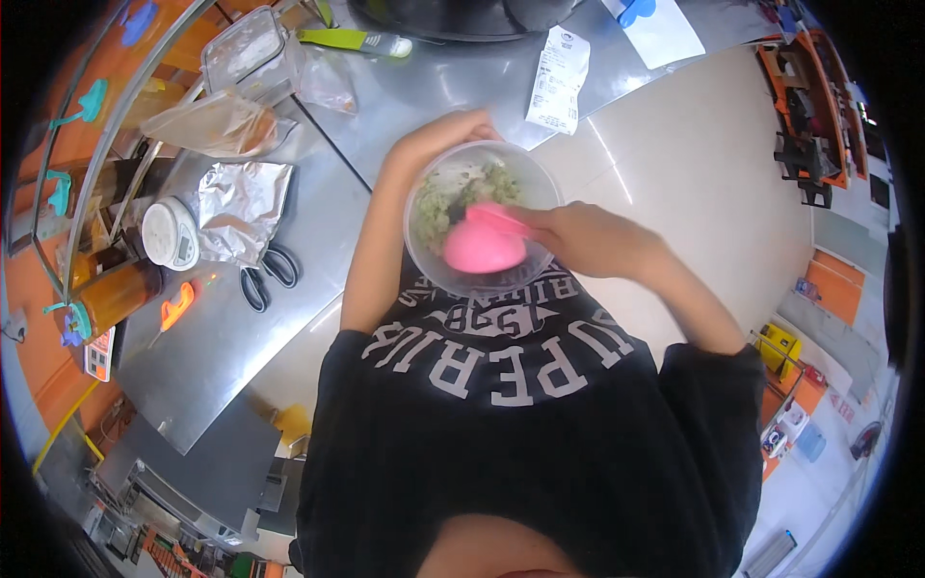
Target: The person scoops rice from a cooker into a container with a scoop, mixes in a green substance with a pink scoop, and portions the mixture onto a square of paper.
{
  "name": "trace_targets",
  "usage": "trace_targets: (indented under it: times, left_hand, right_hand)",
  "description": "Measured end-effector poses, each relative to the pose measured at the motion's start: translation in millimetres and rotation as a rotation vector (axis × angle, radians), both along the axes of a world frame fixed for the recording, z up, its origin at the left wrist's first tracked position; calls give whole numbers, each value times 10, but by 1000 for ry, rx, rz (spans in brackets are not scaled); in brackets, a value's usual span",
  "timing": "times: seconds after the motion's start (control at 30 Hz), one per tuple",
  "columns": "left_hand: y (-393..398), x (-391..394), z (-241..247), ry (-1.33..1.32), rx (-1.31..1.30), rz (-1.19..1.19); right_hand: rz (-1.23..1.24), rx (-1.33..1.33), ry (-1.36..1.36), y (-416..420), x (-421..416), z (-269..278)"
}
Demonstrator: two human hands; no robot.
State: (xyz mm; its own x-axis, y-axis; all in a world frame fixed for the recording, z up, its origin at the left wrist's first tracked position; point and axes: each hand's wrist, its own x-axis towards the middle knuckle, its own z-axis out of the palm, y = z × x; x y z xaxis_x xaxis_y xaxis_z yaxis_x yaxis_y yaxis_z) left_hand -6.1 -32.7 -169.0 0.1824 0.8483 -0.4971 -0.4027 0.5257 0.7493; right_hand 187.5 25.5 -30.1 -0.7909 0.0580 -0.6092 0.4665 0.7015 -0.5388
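Note:
A translucent plastic bowl [532, 162] sits in front of my torso, tilted towards me. Pale green shredded or mashed food [437, 202] clings around its inside. My left arm wraps along the bowl's left side, and my left hand [452, 134] curls around its far rim; some of the fingers are hidden. In my right hand [596, 238] is the handle of a pink scoop [485, 247]. The scoop's rounded bowl faces up at me, down inside the container over the food. My right hand looks slightly blurred.
On the steel table [318, 217] lie crumpled foil [242, 206], black-handled scissors [271, 278], an orange-handled tool [175, 307] and a kitchen scale [170, 233]. Farther off are plastic bags [224, 126], a lidded container [246, 50], a green-handled utensil [347, 40], a dark round pan [462, 18] and a printed receipt [560, 83].

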Motion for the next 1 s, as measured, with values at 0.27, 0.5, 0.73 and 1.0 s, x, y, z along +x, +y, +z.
trace_targets:
  times: [0.27,0.5,0.73,1.0]
  left_hand:
    - [-193,71,243,107,121,117]
    - [-354,143,155,394,258,164]
    - [-301,63,147,167,163,168]
    - [-362,-33,137,90,102,168]
  right_hand:
    - [202,493,162,-69,-192,188]
    - [-185,-182,-551,160,-201,-101]
    - [-974,-1169,-754,-196,-19,-502]
    - [-1389,-2175,-881,38,179,-410]
